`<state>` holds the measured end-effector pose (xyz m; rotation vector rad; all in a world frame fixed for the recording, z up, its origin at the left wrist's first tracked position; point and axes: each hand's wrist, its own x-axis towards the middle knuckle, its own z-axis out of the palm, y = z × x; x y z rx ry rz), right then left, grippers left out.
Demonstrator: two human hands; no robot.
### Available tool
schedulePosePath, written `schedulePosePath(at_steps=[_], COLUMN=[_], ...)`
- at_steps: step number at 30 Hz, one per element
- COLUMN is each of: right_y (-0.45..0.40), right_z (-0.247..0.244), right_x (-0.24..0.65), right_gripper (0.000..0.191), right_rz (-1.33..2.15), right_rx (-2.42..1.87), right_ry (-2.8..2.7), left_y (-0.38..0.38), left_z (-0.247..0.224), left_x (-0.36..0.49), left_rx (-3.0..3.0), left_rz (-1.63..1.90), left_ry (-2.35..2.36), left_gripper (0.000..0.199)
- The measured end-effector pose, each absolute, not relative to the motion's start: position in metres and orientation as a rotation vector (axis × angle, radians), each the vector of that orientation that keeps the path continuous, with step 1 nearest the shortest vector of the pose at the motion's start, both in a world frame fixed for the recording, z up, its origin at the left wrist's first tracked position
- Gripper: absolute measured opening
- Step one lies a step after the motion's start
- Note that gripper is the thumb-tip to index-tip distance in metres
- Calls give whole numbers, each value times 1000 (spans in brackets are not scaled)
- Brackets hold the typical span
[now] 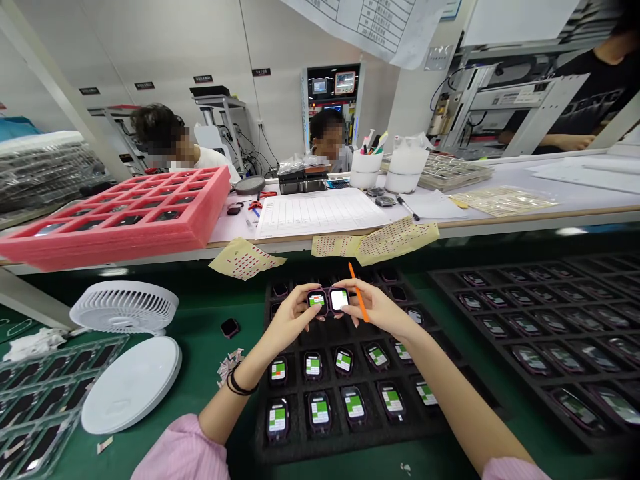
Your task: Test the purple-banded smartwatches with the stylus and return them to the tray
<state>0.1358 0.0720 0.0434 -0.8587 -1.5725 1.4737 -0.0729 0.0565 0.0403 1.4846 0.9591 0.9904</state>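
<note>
My left hand (pixel 296 311) is closed on a smartwatch (pixel 317 301) whose lit screen shows green, white and a little red. Right beside it, my right hand (pixel 373 305) grips a second smartwatch (pixel 339 299) with a mostly white screen. An orange stick-like tool (pixel 358 291) is also held in the right hand, its pointed end up. Both watches are side by side above a black foam tray (pixel 295 450). In the tray's pockets lie several more watches, many with green and white screens lit.
A second black tray of watches (pixel 545 360) lies at right. At left are a white fan (pixel 131 383), a clear tray of dark parts (pixel 45 393) and a loose watch (pixel 230 327). A shelf above carries a pink foam tray (pixel 200 227) and papers (pixel 320 212). Several people sit beyond.
</note>
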Motion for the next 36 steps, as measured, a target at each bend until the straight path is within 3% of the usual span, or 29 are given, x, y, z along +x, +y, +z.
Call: schedulePosePath(at_steps=[16,36], right_y=[70,67], right_z=[48,51], right_x=[133,132], right_gripper=[26,29], right_rz=[1383,1360], right_rx=[-995,-994], right_ry=[-1434,-1441], left_y=[55,57], left_z=[47,44], left_x=[-72,-73], left_rx=[1503,1513], left_rz=[1009,1003], left_ry=[1039,1025], left_gripper=[32,35])
